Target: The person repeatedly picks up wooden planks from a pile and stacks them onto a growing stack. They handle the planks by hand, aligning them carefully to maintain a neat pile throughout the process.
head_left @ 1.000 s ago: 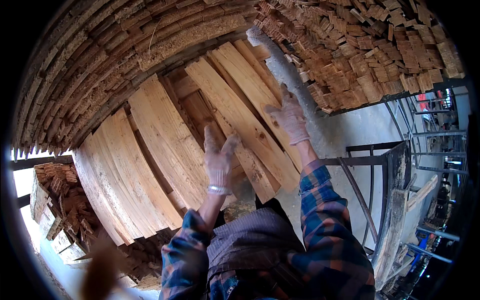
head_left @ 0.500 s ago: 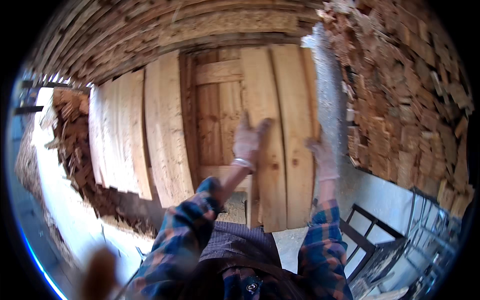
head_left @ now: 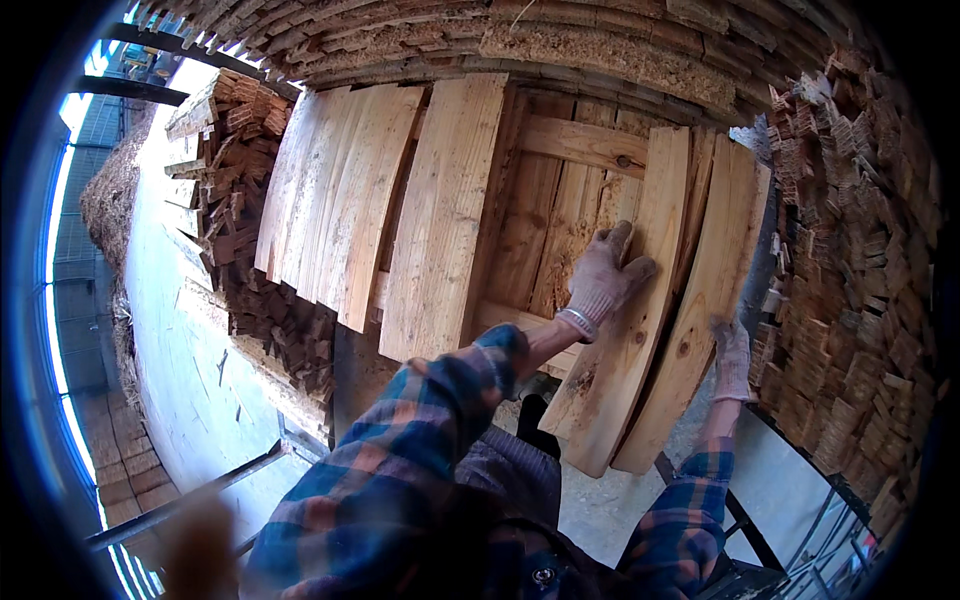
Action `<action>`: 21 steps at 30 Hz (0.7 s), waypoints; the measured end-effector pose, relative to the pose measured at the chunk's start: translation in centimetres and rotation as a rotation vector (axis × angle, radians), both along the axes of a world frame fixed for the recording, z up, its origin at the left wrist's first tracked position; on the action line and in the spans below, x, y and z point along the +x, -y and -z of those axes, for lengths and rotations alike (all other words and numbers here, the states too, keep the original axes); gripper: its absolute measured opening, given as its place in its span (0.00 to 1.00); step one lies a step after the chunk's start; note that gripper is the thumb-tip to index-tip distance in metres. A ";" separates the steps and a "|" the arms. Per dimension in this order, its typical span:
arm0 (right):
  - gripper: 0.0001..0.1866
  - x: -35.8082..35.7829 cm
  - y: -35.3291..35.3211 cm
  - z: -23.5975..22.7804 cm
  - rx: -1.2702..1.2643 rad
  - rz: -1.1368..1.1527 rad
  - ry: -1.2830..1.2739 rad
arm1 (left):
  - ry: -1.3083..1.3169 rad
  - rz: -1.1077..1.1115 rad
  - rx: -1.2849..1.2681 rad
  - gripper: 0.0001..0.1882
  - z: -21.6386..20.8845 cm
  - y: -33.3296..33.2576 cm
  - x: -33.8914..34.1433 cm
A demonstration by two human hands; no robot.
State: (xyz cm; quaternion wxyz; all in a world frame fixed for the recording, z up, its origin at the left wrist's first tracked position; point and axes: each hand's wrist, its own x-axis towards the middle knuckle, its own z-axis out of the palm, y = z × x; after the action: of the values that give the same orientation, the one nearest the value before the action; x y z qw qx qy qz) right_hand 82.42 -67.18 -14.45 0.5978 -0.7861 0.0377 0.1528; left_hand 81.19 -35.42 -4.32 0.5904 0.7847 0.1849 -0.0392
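Observation:
Two long pale boards, a left board [head_left: 630, 350] and a right board [head_left: 695, 320], lie slanted at the right of a stack of planks, a dark gap between them. My left hand [head_left: 603, 275], in a knitted work glove, rests at the left board's left edge, thumb and fingers spread apart. On the right board's outer edge is my right hand [head_left: 732, 360], also gloved; its thumb side meets the edge and its other fingers are mostly hidden. Left of my left hand, a recess shows lower planks [head_left: 550, 225] and a crosspiece [head_left: 575, 143].
Pale planks [head_left: 340, 190] and one wide plank [head_left: 445, 215] cover the stack's left part. Rough stacked wood [head_left: 850, 270] rises at the right, more wood [head_left: 620, 45] along the far side. A pile of wood pieces [head_left: 240, 170] stands left. Dark metal bars [head_left: 190, 500] cross the lower left.
The view has swung, so the stack appears farther right and tilted. The two boards now slant more against the other planks, and the gap between them is wider. Both hands stay at them.

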 end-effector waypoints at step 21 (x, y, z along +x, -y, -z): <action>0.54 -7.3 -46.9 -9.2 -0.559 -0.050 -0.057 | -0.183 -0.335 -0.035 0.28 1.9 -29.0 -9.2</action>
State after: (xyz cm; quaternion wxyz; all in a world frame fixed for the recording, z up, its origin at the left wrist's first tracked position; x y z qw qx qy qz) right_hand 75.12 -20.24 -5.25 0.3523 -0.9166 0.0760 0.1732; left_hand 72.03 -6.39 -6.19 0.5830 0.7257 0.3650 -0.0146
